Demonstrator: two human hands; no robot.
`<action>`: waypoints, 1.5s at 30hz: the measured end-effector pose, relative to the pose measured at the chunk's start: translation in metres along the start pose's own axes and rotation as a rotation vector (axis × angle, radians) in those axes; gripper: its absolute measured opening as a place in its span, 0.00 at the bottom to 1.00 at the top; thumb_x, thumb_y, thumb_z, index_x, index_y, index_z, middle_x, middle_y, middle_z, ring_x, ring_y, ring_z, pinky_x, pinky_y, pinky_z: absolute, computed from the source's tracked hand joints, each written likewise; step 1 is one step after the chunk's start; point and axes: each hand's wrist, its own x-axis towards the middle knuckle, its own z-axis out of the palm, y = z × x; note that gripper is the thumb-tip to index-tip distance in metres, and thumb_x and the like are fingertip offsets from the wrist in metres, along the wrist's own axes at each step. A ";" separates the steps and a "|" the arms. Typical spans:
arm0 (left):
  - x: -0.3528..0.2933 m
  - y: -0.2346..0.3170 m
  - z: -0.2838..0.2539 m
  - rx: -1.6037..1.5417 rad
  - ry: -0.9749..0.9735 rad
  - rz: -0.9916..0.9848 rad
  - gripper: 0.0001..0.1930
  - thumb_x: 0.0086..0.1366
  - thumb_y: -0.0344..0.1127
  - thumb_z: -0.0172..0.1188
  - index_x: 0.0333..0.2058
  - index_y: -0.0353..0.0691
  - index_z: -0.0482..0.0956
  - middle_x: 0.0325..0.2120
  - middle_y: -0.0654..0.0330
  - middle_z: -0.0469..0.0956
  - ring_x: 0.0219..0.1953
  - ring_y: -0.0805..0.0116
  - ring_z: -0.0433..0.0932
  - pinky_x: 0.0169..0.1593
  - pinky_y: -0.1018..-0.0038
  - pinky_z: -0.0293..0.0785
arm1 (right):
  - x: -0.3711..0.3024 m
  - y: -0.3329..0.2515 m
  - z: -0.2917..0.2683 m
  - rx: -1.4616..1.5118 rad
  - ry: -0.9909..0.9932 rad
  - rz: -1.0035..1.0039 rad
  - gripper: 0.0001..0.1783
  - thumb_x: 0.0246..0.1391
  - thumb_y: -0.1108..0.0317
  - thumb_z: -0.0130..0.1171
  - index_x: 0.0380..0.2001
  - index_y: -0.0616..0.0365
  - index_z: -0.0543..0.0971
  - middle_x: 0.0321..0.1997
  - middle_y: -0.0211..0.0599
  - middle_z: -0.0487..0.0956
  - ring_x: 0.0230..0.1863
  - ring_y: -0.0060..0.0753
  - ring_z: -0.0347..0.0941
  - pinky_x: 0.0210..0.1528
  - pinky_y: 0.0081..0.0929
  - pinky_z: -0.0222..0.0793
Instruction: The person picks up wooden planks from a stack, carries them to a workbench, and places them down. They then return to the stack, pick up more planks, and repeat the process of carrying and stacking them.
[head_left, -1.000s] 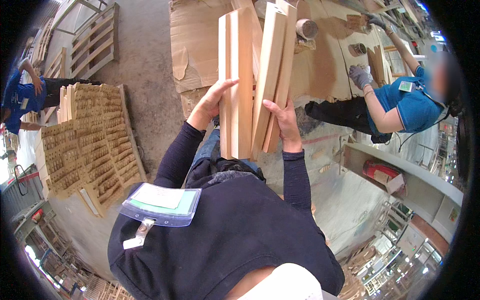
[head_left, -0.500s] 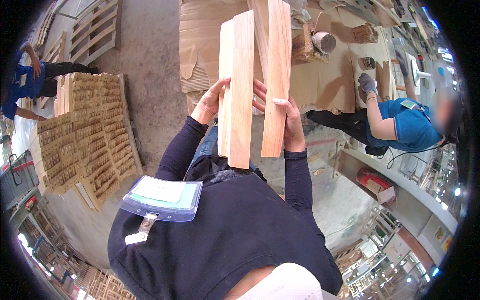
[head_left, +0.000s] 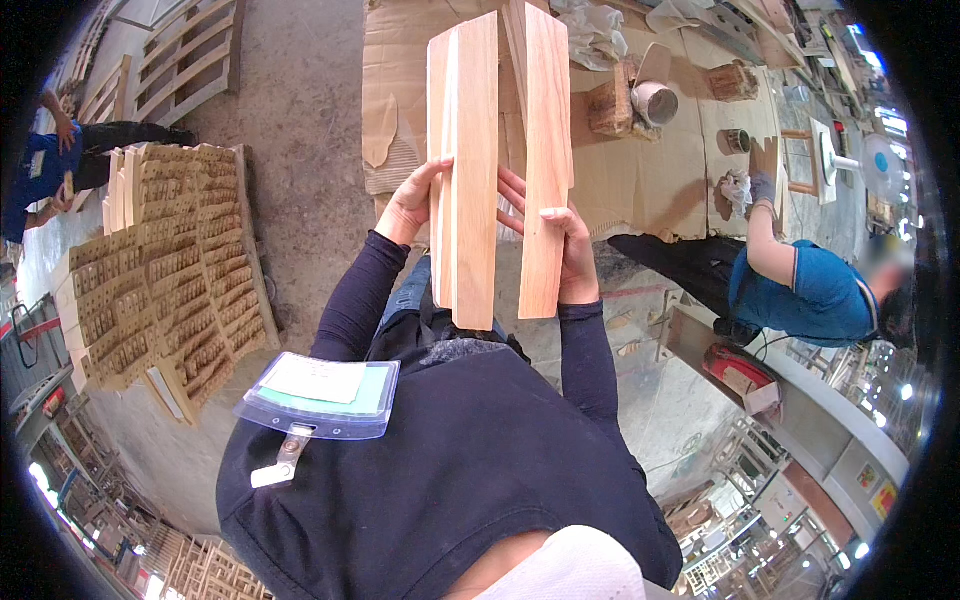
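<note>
Two or more light wooden boards [head_left: 475, 170] lie side by side in my left hand [head_left: 408, 203], which grips them at their left edge, its thumb along the side. A single wooden board [head_left: 545, 150] with reddish grain is gripped in my right hand [head_left: 570, 245]. The right thumb presses on its face, and fingers show past its left edge, in the gap between the boards. Both groups are held up in front of me, roughly parallel, their long sides pointing away. Another board end shows behind them at the far end.
A cardboard-covered table [head_left: 610, 190] lies ahead, with a tape-wrapped block [head_left: 610, 100] and a cardboard tube [head_left: 655, 103]. At the right a co-worker in a blue shirt [head_left: 800, 290] handles something white. Stacked wooden pieces [head_left: 180, 270] stand at the left, near another person.
The boards and both my hands have shifted slightly left, with my grip kept. At the right, the co-worker's arm has moved away from me, and white material now shows at the gloved hand.
</note>
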 end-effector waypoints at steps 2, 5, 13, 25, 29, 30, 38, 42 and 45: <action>0.001 0.003 0.000 -0.009 0.004 -0.003 0.30 0.46 0.44 0.60 0.43 0.28 0.64 0.34 0.50 0.72 0.33 0.65 0.75 0.35 0.72 0.74 | 0.004 0.002 -0.002 0.061 -0.025 -0.005 0.41 0.34 0.65 0.47 0.54 0.70 0.48 0.56 0.59 0.54 0.59 0.51 0.50 0.57 0.46 0.49; 0.004 0.007 -0.003 -0.013 0.004 0.011 0.29 0.47 0.43 0.59 0.44 0.29 0.63 0.35 0.50 0.72 0.34 0.65 0.75 0.36 0.72 0.74 | 0.007 0.004 -0.001 0.114 -0.039 -0.016 0.40 0.34 0.66 0.47 0.54 0.69 0.49 0.55 0.58 0.56 0.58 0.52 0.51 0.58 0.46 0.48; 0.012 0.016 -0.031 -0.043 0.039 0.032 0.26 0.51 0.42 0.57 0.45 0.30 0.64 0.38 0.51 0.72 0.37 0.65 0.74 0.40 0.71 0.73 | -0.007 -0.007 -0.018 0.113 0.118 0.084 0.35 0.35 0.69 0.47 0.51 0.70 0.54 0.51 0.48 0.61 0.46 0.36 0.63 0.46 0.31 0.64; 0.025 0.035 -0.079 0.029 0.058 -0.029 0.25 0.49 0.41 0.59 0.44 0.33 0.65 0.36 0.54 0.73 0.37 0.65 0.73 0.41 0.70 0.72 | -0.056 -0.031 -0.054 0.049 0.262 0.020 0.22 0.45 0.65 0.50 0.43 0.67 0.62 0.37 0.39 0.68 0.30 0.25 0.66 0.31 0.19 0.65; 0.034 0.036 -0.069 0.044 0.138 -0.019 0.26 0.48 0.41 0.60 0.44 0.33 0.65 0.36 0.54 0.73 0.36 0.65 0.74 0.40 0.69 0.73 | -0.065 -0.038 -0.047 -0.273 0.429 -0.047 0.21 0.42 0.65 0.53 0.39 0.67 0.66 0.33 0.38 0.71 0.29 0.25 0.70 0.30 0.20 0.67; 0.039 0.038 -0.067 0.058 0.144 -0.023 0.26 0.48 0.41 0.60 0.43 0.34 0.66 0.35 0.54 0.73 0.35 0.65 0.74 0.39 0.70 0.73 | -0.063 -0.037 -0.048 -0.317 0.436 -0.046 0.20 0.42 0.66 0.53 0.39 0.66 0.66 0.33 0.38 0.71 0.29 0.25 0.70 0.30 0.20 0.67; 0.079 0.036 -0.056 0.251 0.175 0.009 0.25 0.46 0.37 0.62 0.41 0.33 0.65 0.33 0.57 0.74 0.31 0.67 0.75 0.34 0.72 0.74 | -0.032 -0.013 -0.079 -0.560 0.462 -0.087 0.16 0.41 0.69 0.55 0.36 0.63 0.69 0.32 0.36 0.74 0.29 0.23 0.71 0.31 0.20 0.68; 0.111 0.017 -0.049 1.042 0.560 0.280 0.37 0.41 0.36 0.65 0.48 0.34 0.55 0.38 0.53 0.69 0.37 0.62 0.72 0.40 0.67 0.70 | -0.005 -0.013 -0.091 -0.938 0.460 -0.231 0.24 0.41 0.67 0.59 0.42 0.65 0.67 0.35 0.38 0.73 0.34 0.23 0.70 0.37 0.22 0.66; 0.118 -0.019 0.006 1.571 0.990 0.153 0.47 0.37 0.39 0.67 0.54 0.38 0.46 0.45 0.49 0.62 0.41 0.49 0.68 0.44 0.61 0.65 | 0.010 -0.016 -0.096 -1.052 0.425 -0.417 0.36 0.40 0.67 0.60 0.53 0.63 0.58 0.40 0.42 0.71 0.40 0.31 0.67 0.44 0.26 0.63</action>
